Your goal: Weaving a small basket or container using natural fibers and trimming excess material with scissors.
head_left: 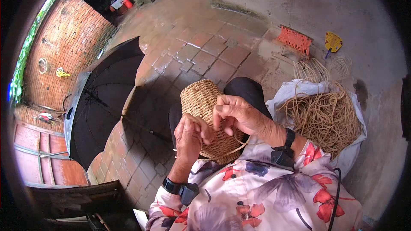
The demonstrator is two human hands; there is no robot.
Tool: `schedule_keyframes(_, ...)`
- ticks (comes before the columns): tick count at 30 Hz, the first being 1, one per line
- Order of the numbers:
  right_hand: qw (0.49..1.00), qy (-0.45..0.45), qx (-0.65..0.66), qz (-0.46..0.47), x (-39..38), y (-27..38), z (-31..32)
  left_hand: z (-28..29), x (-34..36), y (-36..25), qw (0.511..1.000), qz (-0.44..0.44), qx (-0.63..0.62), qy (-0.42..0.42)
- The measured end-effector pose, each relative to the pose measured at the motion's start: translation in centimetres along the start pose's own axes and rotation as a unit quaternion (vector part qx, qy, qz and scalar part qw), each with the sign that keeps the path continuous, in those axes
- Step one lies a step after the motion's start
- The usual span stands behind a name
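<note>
A woven basket point(199, 98) of tan twisted cord lies in my lap between my dark-trousered knees. Both hands are raised over it, close together but apart. My left hand point(188, 137) is at the basket's left side, its fingers bent and drawn together. My right hand point(239, 113) hovers above the right side, with thumb and forefinger pinched and the other fingers curled. Whatever the fingertips hold, if anything, is too small to make out. A loose cord end point(239, 147) curves out from the basket below my right hand. My hands hide the basket's middle.
To the right, a white sack point(295, 90) holds a tangled heap of tan cord point(325, 115). An orange-red stool point(295, 39) and a yellow fan point(333, 42) are beyond it. An open black umbrella point(107, 98) rests on the paving at left. A concrete wall point(308, 4) bounds the right.
</note>
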State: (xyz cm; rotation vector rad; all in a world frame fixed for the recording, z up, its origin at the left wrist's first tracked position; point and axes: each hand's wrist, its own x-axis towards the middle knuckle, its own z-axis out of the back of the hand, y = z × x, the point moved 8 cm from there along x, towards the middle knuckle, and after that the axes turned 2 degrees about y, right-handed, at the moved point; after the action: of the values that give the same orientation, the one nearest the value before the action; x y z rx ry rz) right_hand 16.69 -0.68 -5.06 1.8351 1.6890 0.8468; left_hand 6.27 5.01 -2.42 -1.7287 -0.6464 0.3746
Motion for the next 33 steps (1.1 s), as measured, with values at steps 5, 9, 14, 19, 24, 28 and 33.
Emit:
schedule_keyframes(5, 0.993, 0.005, -0.120, 0.016, 0.5, 0.3, 0.1, -0.1, 0.1, -0.9, 0.997, -0.050, -0.042, 0.048)
schedule_keyframes(9, 0.986, -0.021, -0.166, 0.018, 0.5, 0.1, 0.2, 0.5, -0.1, -0.7, 0.998, -0.045, -0.004, 0.031)
schedule_keyframes(14, 0.977, -0.035, -0.207, 0.044, 0.6, 0.4, 0.1, 1.0, -0.3, -0.5, 0.999, -0.038, -0.011, 0.028)
schedule_keyframes(19, 0.987, -0.033, -0.150, 0.043, 0.9, -0.1, 0.4, 2.0, -0.5, 0.0, 0.999, -0.022, -0.031, 0.002)
schedule_keyframes(24, 0.927, -0.006, -0.358, 0.115, 0.6, 1.3, -0.6, 1.5, 0.0, -0.9, 0.994, -0.001, -0.107, 0.004)
schedule_keyframes(28, 0.810, 0.070, -0.558, 0.167, 0.0, 1.5, -3.3, 0.9, 1.1, -6.5, 0.931, -0.075, 0.358, 0.016)
schedule_keyframes(33, 0.797, 0.079, -0.561, 0.211, -0.3, 1.3, -4.1, -6.4, 2.0, -7.8, 0.744, -0.259, 0.584, 0.196)
